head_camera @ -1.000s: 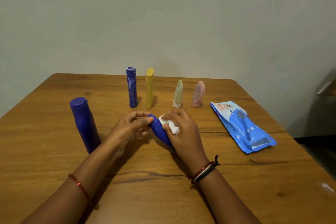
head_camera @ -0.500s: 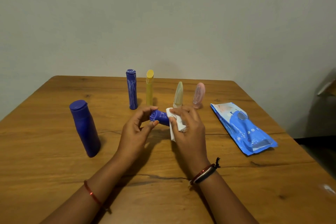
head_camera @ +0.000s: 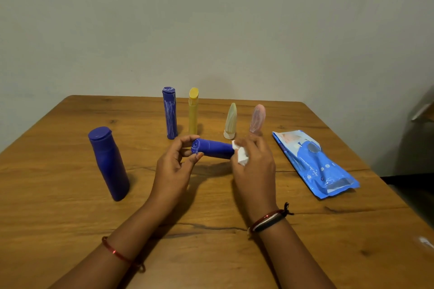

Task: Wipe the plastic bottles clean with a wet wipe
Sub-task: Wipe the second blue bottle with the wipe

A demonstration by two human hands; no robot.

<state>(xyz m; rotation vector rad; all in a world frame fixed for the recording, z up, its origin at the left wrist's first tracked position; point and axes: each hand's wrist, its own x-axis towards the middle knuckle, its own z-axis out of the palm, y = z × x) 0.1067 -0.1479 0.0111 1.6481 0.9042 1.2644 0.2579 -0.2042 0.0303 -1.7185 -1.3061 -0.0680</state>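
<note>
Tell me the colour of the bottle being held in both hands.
Dark blue. The held bottle lies sideways between the hands, seen in the head view, the only one.

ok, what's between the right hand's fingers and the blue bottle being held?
Head view: a crumpled white wet wipe sits between the right hand and the blue bottle. The left hand grips the cap end directly.

Wipes pack (head_camera: 314, 164) reads (perhaps) "BABY WET WIPES".

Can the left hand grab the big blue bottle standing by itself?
Probably not yet: the left hand is busy holding the small blue bottle. The big blue bottle stands close on its left, nothing between.
</note>
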